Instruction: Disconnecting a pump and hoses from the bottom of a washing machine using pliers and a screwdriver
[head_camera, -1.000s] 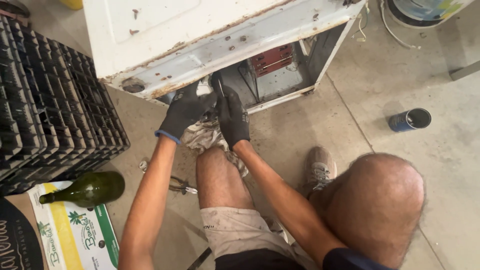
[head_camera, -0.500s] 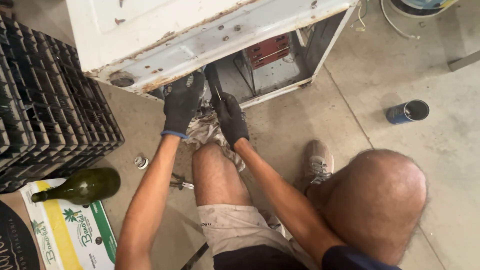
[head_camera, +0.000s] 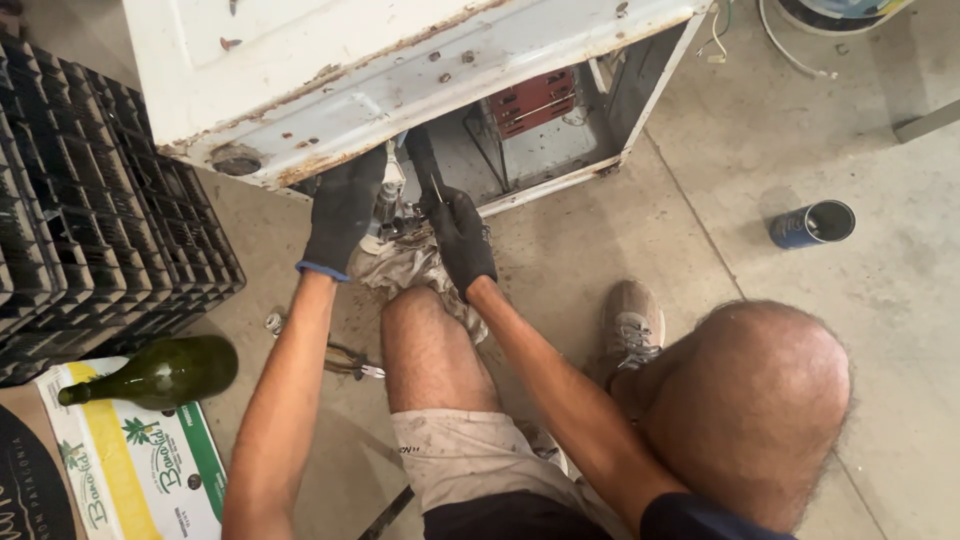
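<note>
I sit on a concrete floor before a tipped white rusty appliance (head_camera: 400, 70) whose bottom compartment is exposed. Both hands wear black gloves. My left hand (head_camera: 343, 210) reaches up under the appliance's rusty lower edge, its fingers curled around a metal part (head_camera: 392, 212) there. My right hand (head_camera: 460, 235) is closed on a thin dark tool (head_camera: 436, 188) pointed at the same part. A dirty grey rag (head_camera: 410, 265) lies over my left knee just below the hands. Inside the compartment a red component (head_camera: 532, 100) shows.
Black plastic crates (head_camera: 90, 230) are stacked at the left. A green glass bottle (head_camera: 160, 372) lies on a flat cardboard box (head_camera: 130, 460). Pliers (head_camera: 350, 362) lie on the floor by my left leg. A blue can (head_camera: 812, 224) lies at the right. My shoe (head_camera: 630, 325) rests beside my knee.
My view has shifted, so the appliance sits lower and more to the right in the frame. Both gloved hands have stayed at the same metal part under the edge.
</note>
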